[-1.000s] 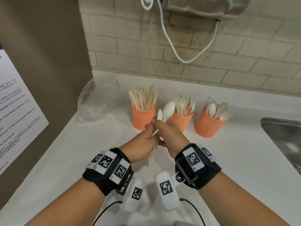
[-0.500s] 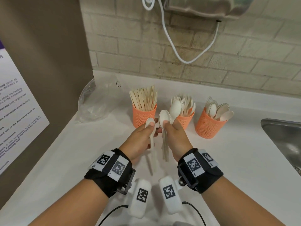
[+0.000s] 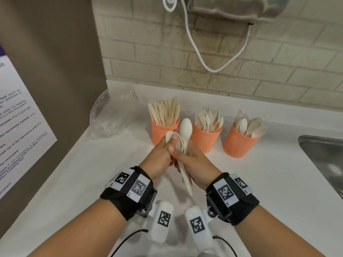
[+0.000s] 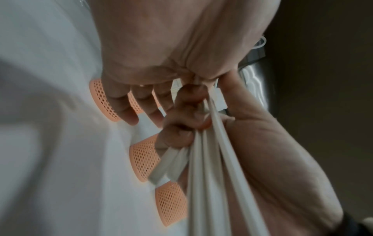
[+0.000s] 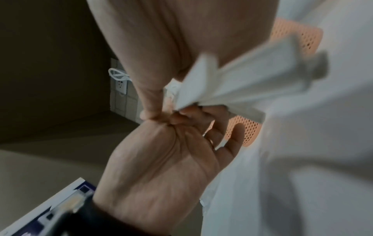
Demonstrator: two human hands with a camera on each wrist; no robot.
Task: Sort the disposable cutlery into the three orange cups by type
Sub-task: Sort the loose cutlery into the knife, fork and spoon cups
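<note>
Spoon bundle (image 3: 182, 145) near-upright, bowls up/far, handles toward near; right hand (image 3: 193, 166) fist-grips it, left hand (image 3: 161, 156) thumb pinches bowls. Cups: left cup (image 3: 163, 133) knives, middle cup (image 3: 205, 139) forks, right cup (image 3: 237, 145) spoons.

Both forearms are reaching forward, wrists strapped in black bands. The left hand (image 3: 161, 154) and right hand (image 3: 193, 162) are pressing together, fingers curling around a bundle of spoons (image 3: 182, 143), the left thumb lying on top.

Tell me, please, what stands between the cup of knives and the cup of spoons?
The cup of forks stands between the cup of knives and the cup of spoons, as the head view shows.
</note>
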